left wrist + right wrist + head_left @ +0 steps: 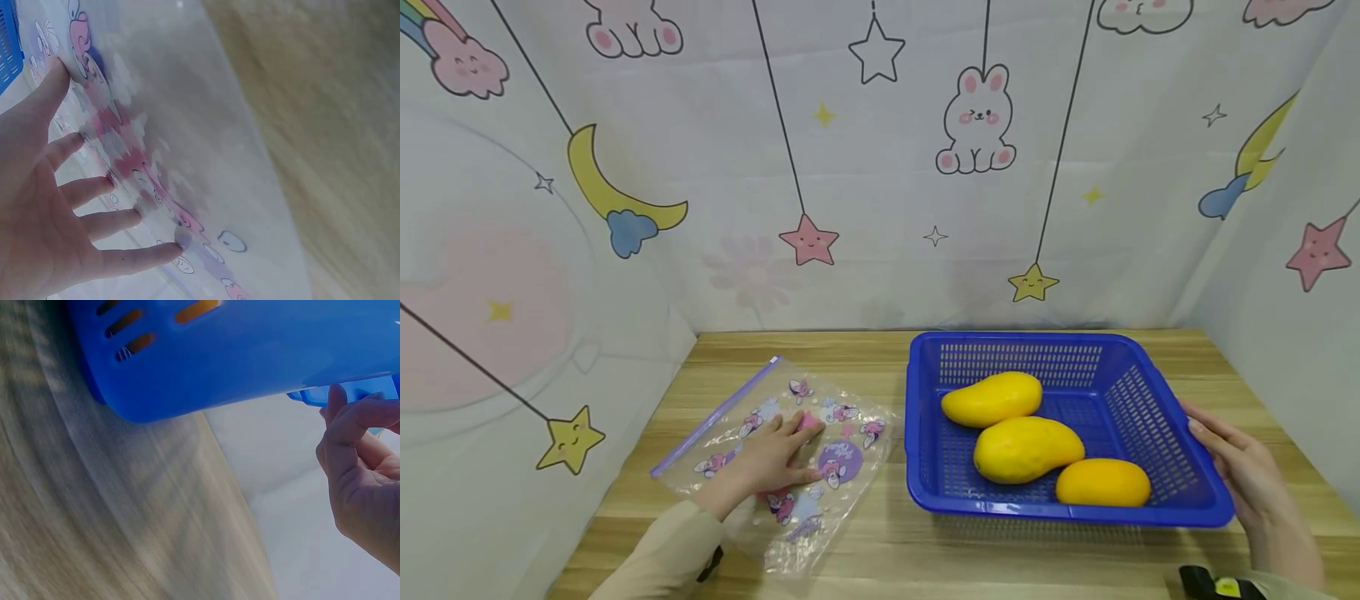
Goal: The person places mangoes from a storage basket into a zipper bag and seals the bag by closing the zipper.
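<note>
A clear zip bag point(850, 454) printed with pink and purple cartoons lies flat on the wooden table point(1000, 558). My left hand point(778, 457) presses on it, palm down, fingers spread and straight; the left wrist view shows the hand point(56, 206) spread flat on the bag point(187, 125). To the right stands a blue plastic basket point(917, 417) holding three yellow mangoes point(992, 398) point(1026, 448) point(1102, 482). My right hand point(1232, 458) lies against the basket's right rim with relaxed fingers. In the right wrist view, the hand's point(356, 450) fingertips touch under the basket point(219, 356) rim.
Cartoon-printed cloth walls point(880, 167) enclose the table at the back, left and right. Bare wood shows in front of the basket and between bag and basket.
</note>
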A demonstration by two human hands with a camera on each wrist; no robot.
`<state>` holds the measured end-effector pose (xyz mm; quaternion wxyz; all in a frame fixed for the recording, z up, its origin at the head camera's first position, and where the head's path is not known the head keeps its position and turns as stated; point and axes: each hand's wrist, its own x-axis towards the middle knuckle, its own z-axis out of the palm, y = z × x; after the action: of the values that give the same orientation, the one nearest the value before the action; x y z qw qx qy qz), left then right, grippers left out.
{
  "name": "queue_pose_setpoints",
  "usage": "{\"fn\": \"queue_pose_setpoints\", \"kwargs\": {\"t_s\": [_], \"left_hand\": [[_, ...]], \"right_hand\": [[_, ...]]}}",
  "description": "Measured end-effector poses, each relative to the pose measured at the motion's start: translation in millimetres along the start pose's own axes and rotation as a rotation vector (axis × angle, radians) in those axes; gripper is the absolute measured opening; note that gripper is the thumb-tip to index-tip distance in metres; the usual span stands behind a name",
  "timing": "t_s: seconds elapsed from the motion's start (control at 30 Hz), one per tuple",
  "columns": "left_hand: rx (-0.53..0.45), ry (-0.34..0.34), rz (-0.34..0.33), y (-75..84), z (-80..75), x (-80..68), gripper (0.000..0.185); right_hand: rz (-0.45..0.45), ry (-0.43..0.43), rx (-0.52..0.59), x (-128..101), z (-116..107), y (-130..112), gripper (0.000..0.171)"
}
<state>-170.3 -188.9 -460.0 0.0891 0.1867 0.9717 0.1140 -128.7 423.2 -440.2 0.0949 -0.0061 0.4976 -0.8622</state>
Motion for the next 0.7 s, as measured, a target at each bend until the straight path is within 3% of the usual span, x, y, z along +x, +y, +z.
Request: {"fn": "queue_pose_setpoints", "kwargs": {"t_s": [0.7], "left_hand": [[0.000,-0.072,0.069,-10.5,-7.3,-1.9,0.078]], "right_hand": [[0.000,-0.003,0.002,0.7,1.0,-0.1,0.042]]}}
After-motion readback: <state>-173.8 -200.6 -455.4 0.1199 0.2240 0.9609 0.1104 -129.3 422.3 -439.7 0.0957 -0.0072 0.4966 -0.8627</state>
